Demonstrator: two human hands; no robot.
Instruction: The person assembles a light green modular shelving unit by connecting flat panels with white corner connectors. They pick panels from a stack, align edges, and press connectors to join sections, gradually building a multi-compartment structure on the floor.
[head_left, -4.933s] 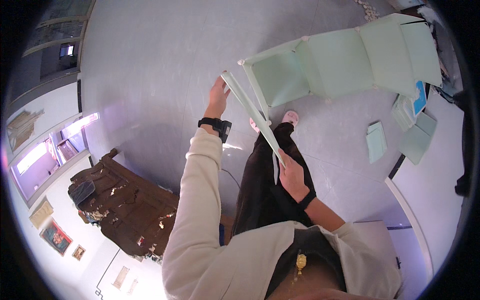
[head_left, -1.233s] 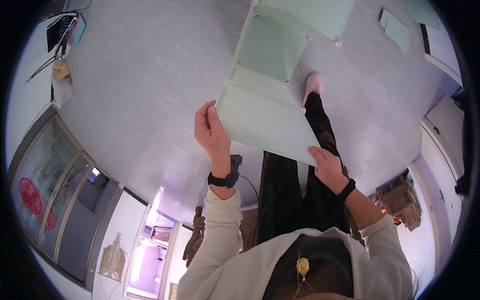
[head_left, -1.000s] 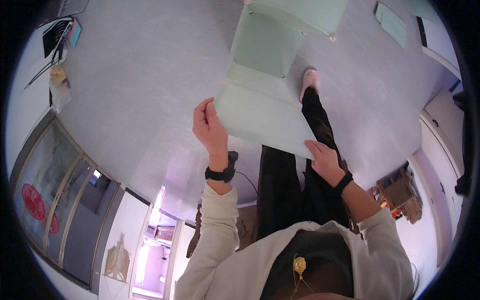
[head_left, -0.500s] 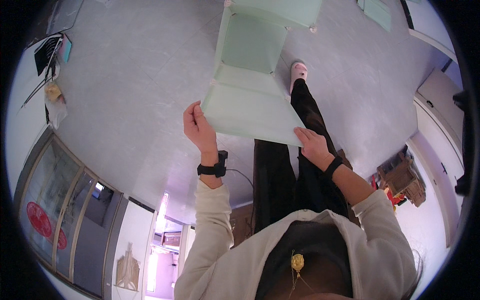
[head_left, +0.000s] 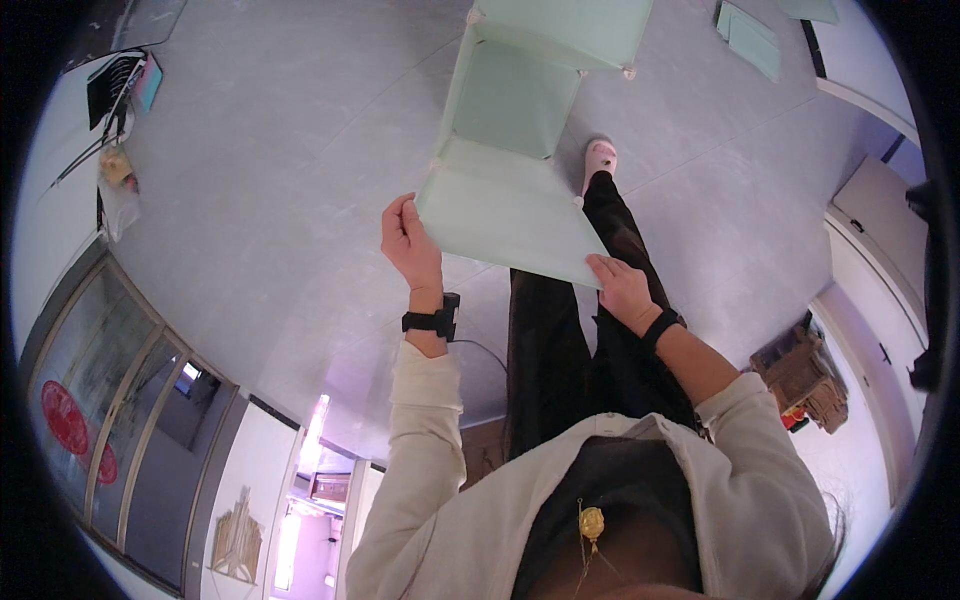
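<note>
Holding a pale green panel [head_left: 510, 225] by its near edge, both hands at work, as I read it from the head view. Left hand [head_left: 410, 250]: thumb and fingertips clamped on the left near corner. Right hand [head_left: 625, 290]: fingers gripping the right near corner. The panel slants between the hands and the near end of a pale green shelf unit [head_left: 515, 95] on the floor [head_left: 300, 120].

Technique: I judge the step to be lining the panel's far edge up with the white connectors at that end, one on the left [head_left: 436, 163] and one on the right [head_left: 579, 203]. I cannot tell whether the edge sits in their slots. I would level both near corners first, then push evenly; if one hand leads, the panel may twist and work a connector loose. Thin and bendy by my estimate, so I favour pressing close to the corners over the middle.

Containers: the unit's near compartment shows only its own green walls and back inside. The next one runs out of view, contents unknown. By the left wall, a clear plastic bag [head_left: 122, 212] stands below a yellowish item [head_left: 116, 166]; I cannot make out what it contains.
</note>
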